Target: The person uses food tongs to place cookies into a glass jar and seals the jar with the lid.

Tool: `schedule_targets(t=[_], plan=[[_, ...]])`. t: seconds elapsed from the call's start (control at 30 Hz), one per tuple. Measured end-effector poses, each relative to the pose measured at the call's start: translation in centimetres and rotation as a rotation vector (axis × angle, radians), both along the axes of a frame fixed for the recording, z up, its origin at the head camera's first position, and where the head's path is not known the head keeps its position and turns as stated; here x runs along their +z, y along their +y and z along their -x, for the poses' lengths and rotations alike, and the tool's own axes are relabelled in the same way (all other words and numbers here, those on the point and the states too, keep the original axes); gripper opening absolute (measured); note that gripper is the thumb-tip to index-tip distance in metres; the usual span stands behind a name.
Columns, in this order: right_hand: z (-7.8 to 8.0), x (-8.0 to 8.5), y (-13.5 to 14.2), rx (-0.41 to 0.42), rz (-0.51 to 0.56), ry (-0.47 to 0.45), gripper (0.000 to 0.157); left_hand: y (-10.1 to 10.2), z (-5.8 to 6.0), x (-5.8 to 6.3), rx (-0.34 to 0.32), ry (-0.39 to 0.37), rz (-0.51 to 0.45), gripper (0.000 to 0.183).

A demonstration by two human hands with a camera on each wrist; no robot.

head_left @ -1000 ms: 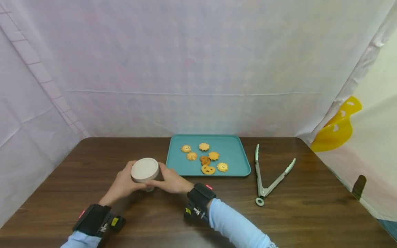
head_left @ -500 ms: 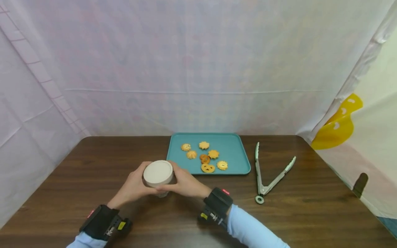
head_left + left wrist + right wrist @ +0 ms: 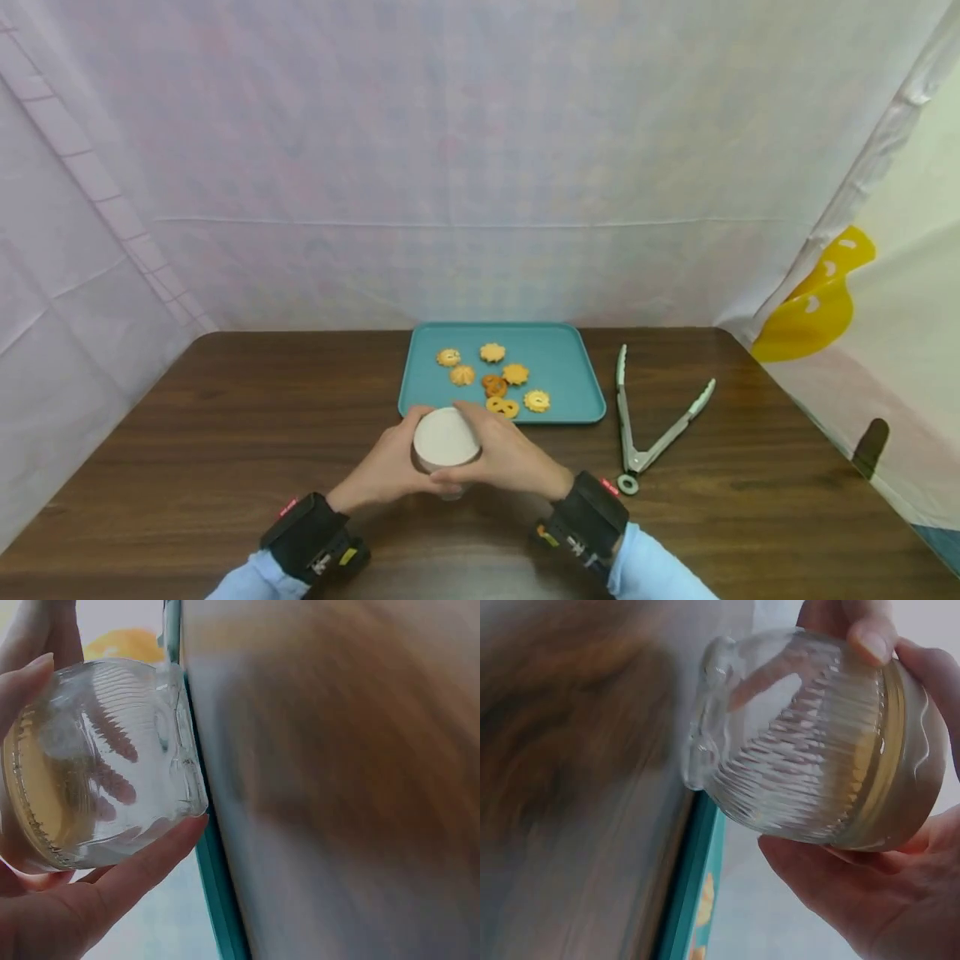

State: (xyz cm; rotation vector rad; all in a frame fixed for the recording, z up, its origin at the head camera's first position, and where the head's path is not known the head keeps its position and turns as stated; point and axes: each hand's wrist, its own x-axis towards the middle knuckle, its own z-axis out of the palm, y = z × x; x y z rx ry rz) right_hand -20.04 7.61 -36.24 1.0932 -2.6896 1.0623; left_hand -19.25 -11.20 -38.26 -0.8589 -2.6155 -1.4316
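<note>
A clear ribbed glass jar (image 3: pixel 135 772) with a whitish lid (image 3: pixel 446 437) is held upright between both hands in front of the tray. My left hand (image 3: pixel 392 468) grips its left side. From the right, my right hand (image 3: pixel 512 457) curls round it, and the thumbs meet at the near side. In the right wrist view the glass body (image 3: pixel 780 757) is see-through, with fingers visible behind it and a gap between its base and the wooden table (image 3: pixel 187 442). The lid stays on top of the jar.
A teal tray (image 3: pixel 566 367) lies just beyond the hands, bearing several cookies (image 3: pixel 515 374) and pretzels (image 3: pixel 495 386). Metal tongs (image 3: pixel 637 461) lie spread on the right side of the table. A pale cloth (image 3: pixel 450 167) hangs behind the table's far edge.
Both hands have carried the lidded jar rightward across the table, from left of the tray to in front of it. The tray and tongs have stayed put.
</note>
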Motion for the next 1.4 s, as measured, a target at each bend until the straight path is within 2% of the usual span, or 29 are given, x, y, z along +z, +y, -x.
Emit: schedule_targets(t=[0.2,0.47,0.7,0.8,1.07,1.13,1.27,1.33,1.4], plan=[[-0.3,0.2,1.8,-0.016,-0.025,0.018,0.075,1.6,0.1,-0.1,-0.058,-0.076,-0.024,0.086],[-0.5,0.2,3.4,-0.017,-0.018,0.064,0.072,2.9,0.6,0.1,-0.130,-0.049,0.013,0.085],[-0.6,0.4,4.4,-0.014,-0.025,-0.002,0.080,3.5,1.0,0.5,-0.201,-0.048,0.059,0.090],[-0.6,0.4,4.8,0.001,-0.021,-0.030,0.085,3.7,1.1,0.6,-0.212,-0.050,0.075,0.094],[-0.9,-0.2,5.2,0.032,-0.017,-0.039,0.088,3.9,1.4,0.1,-0.249,-0.093,0.069,0.099],[-1.2,-0.2,4.9,-0.001,-0.023,-0.005,0.091,3.9,1.4,0.0,-0.250,-0.094,0.072,0.099],[-2.1,-0.1,3.8,-0.169,-0.069,0.146,0.096,3.9,1.3,0.1,-0.237,-0.070,0.074,0.094],[-2.6,-0.2,3.2,-0.258,-0.107,0.226,0.094,4.0,1.4,0.0,-0.235,-0.048,0.071,0.091],[-3.0,-0.3,2.8,-0.310,-0.128,0.287,0.090,4.1,1.4,-0.1,-0.236,-0.035,0.064,0.090]])
